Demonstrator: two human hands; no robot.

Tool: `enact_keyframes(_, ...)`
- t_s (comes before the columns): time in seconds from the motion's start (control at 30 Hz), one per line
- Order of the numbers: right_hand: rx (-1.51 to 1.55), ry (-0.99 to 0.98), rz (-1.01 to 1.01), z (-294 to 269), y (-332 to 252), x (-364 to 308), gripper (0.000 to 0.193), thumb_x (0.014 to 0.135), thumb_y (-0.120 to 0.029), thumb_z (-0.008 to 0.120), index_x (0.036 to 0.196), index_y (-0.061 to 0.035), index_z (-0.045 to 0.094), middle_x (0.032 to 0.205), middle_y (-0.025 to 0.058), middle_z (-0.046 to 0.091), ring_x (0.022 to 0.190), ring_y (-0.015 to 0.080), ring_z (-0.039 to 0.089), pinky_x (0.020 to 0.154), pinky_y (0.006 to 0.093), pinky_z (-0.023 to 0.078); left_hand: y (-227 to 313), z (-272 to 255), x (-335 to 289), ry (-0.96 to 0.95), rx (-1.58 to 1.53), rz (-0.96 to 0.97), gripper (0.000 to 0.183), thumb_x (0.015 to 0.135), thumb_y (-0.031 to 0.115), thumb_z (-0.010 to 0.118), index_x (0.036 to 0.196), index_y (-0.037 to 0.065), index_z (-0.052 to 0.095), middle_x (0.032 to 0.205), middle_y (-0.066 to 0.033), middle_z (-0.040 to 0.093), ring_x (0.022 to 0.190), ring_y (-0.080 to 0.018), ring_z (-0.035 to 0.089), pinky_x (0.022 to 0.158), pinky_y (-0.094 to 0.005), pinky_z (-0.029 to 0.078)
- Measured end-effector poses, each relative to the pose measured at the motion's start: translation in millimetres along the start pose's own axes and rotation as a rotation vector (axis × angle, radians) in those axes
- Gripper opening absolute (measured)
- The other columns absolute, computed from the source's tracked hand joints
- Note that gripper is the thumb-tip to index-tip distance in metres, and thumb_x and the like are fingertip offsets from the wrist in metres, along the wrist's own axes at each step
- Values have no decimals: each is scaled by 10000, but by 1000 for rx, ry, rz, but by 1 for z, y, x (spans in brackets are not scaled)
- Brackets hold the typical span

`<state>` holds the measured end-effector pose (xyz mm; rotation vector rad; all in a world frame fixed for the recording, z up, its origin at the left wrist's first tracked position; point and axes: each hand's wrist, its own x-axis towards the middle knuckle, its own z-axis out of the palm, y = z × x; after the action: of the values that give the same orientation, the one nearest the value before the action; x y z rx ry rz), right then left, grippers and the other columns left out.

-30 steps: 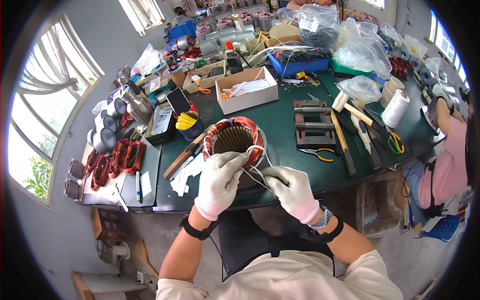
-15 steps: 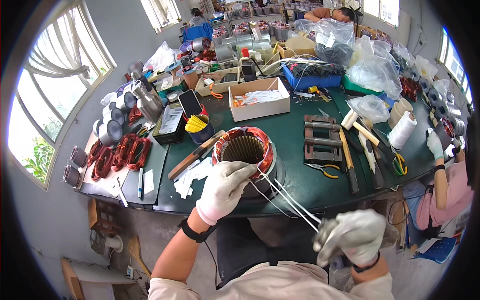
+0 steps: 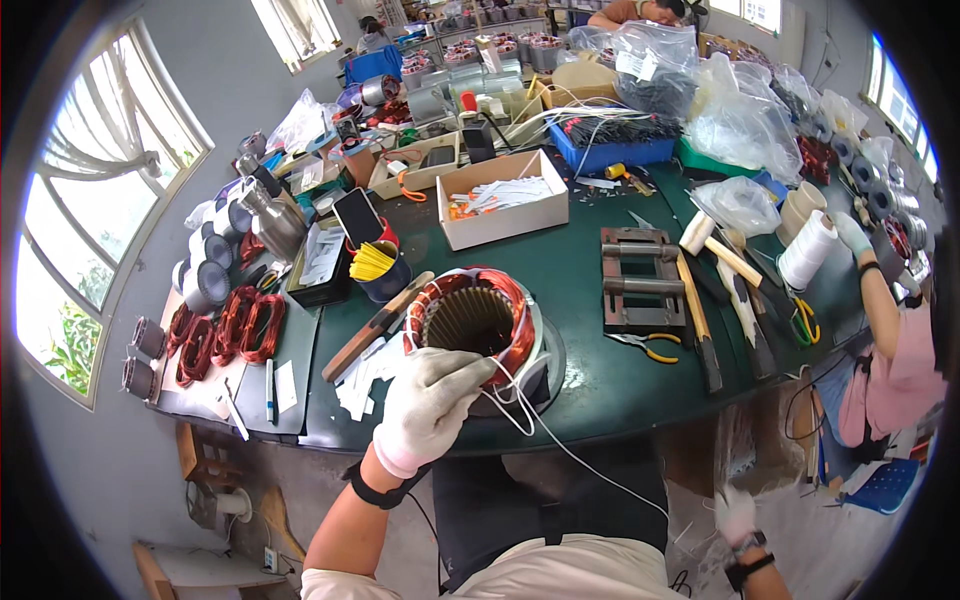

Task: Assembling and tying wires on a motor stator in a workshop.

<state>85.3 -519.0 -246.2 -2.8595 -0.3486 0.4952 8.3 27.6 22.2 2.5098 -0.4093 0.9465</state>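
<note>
Touching copper winding (image 3: 520, 325), left fingers (image 3: 458, 378) (gloved), close together

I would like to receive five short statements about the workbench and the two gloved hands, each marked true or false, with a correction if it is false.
1. The left hand touches the copper-wound stator. True.
2. The right hand rests on the stator. False: it is apart from it, at the picture's lower right.
3. Yellow strips stand in a dark blue cup. True.
4. The pliers lie left of the stator. False: they lie right of it.
5. White cord runs from the stator. True.
</note>
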Motion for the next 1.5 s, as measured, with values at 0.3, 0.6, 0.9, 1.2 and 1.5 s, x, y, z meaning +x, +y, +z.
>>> enact_keyframes(0.3,682,-38,-863,-109,-328,27,256,1030,-115,612,1271,-56,673,981,227,710,856,445,698,721,480,568,-16,-1,-6,26,-29,-20,411,752,-105,746,1152,-15,727,1049,-172,742,889,-359,709,795,-440,556)
enact_keyframes(0.6,129,66,-298,-59,-57,-39,193,961,-146,640,1112,-73,736,880,188,719,817,420,713,727,492,573,-24,-6,-4,29,-68,49,553,648,-79,707,1198,-19,705,1055,-185,726,804,-348,692,723,-449,539)
enact_keyframes(0.9,372,430,-1079,-191,-342,41,377,876,-18,690,1248,-76,718,1262,148,732,850,337,756,689,395,602,-30,0,-2,-8,-108,67,426,680,-43,735,1105,-38,716,928,-175,722,658,-339,656,593,-426,506)
enact_keyframes(1.2,372,502,-1363,-184,-408,96,411,833,-38,743,1243,-68,729,1347,158,719,667,220,733,543,310,537,-33,-11,-4,-205,-63,26,394,811,99,685,1187,-15,714,1049,-151,731,841,-311,730,735,-412,574)
enact_keyframes(1.5,260,600,-1430,-178,-401,102,427,752,-38,743,1179,-48,735,1336,154,727,672,182,730,569,301,544,-31,-4,-9,-229,14,60,421,745,137,733,1154,38,754,1087,-123,719,888,-261,740,780,-401,587)
